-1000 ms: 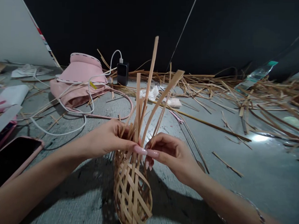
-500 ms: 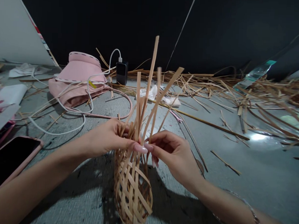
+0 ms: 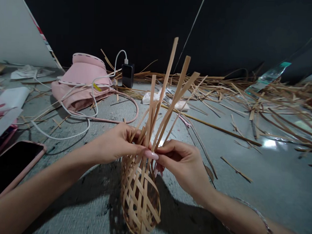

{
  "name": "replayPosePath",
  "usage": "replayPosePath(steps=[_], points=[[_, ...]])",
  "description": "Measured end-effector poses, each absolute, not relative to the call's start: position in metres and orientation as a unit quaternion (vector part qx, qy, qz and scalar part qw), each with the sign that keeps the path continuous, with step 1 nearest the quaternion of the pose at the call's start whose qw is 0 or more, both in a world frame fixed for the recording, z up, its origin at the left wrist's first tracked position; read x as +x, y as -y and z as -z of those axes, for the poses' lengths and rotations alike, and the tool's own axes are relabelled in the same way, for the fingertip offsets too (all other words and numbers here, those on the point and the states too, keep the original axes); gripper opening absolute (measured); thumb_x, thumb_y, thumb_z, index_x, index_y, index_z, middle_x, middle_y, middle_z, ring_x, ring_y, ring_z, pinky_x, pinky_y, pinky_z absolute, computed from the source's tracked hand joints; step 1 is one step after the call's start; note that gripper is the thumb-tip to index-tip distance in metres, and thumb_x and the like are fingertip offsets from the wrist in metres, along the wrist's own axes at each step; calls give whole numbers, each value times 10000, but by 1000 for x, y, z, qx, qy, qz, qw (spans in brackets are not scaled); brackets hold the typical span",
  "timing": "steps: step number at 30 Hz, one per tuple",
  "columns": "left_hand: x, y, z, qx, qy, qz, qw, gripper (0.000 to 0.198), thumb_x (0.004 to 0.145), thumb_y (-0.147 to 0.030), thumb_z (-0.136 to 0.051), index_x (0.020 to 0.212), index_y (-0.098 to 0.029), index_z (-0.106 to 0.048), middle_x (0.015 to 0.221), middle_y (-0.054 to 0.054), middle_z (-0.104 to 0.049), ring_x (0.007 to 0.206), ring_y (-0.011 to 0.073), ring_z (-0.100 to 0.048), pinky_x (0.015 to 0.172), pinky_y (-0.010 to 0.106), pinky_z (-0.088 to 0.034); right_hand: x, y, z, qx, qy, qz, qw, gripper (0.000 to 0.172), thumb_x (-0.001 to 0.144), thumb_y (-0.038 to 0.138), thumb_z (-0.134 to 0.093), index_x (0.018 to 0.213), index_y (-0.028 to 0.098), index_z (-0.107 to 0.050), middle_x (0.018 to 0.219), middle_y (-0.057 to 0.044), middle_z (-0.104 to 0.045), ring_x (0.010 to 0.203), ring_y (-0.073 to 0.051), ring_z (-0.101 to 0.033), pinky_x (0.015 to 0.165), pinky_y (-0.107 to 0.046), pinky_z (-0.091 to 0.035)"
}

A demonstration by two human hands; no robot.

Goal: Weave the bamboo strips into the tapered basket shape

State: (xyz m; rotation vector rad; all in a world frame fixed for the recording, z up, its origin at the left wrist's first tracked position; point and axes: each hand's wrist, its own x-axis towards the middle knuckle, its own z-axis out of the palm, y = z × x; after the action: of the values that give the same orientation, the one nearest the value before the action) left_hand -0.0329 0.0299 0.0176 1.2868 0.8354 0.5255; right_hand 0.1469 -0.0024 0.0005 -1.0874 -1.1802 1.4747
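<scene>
1. Basket (image 3: 144,195) of open, criss-cross weave is held in front of the person, at the lower middle of the view, above the grey surface (image 3: 271,196); whether its base is rested there cannot be told.
2. Long flat strips (image 3: 170,66) are left unwoven at its top and are fanned upward between the hands, most of them leaned to the right.
3. The left hand (image 3: 125,143) is closed on the strips at the basket's upper edge; its thumb is laid across their front, and its fingers are partly hidden behind them.
4. The right hand (image 3: 181,162) is brought close beside the left thumb, with strips pinched between thumb and fingers; the exact fingertip contact is hidden. A bracelet (image 3: 262,218) is worn on that arm.
5. Beyond the hands, white tissue (image 3: 151,97) and a thin rod (image 3: 217,126) are seen lying on the surface.
6. On the left, a phone (image 3: 14,166) is placed near the left forearm; farther back, a pink hat (image 3: 86,73) is crossed by a white cable (image 3: 121,50), which is plugged into a black box (image 3: 127,76).
7. On the right, loose cane (image 3: 218,88) is heaped along the dark wall (image 3: 149,24), where a clear bottle (image 3: 268,78) is tilted.
</scene>
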Motion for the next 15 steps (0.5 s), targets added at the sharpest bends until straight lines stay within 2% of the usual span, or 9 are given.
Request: replayPosePath(steps=[5, 10, 15], points=[[-33, -31, -18, 581, -382, -229, 681, 105, 666, -198, -786, 750, -153, -744, 666, -28, -652, 625, 96, -546, 596, 195, -399, 147, 0, -6, -449, 482, -614, 435, 211, 504, 154, -886, 542, 148, -679, 467, 37, -609, 374, -70, -553, 370, -159, -460], [-34, -31, -19, 598, -362, -222, 680, 76, 705, -201, -756, 766, -161, -736, 694, -28, -666, 655, 106, -571, 621, 203, -416, 149, -1, -3, -452, 484, -613, 431, 202, 561, 222, -866, 573, 166, -673, 478, 35, -616, 364, -91, -561, 356, -199, -492], [-34, -31, -18, 605, -360, -226, 674, 66, 699, -183, -757, 759, -167, -735, 690, -41, -656, 648, 97, -560, 620, 198, -412, 150, -1, 1, -451, 500, -605, 425, 197, 594, 196, -849, 606, 155, -657, 519, 21, -637, 402, -86, -580, 389, -181, -491]])
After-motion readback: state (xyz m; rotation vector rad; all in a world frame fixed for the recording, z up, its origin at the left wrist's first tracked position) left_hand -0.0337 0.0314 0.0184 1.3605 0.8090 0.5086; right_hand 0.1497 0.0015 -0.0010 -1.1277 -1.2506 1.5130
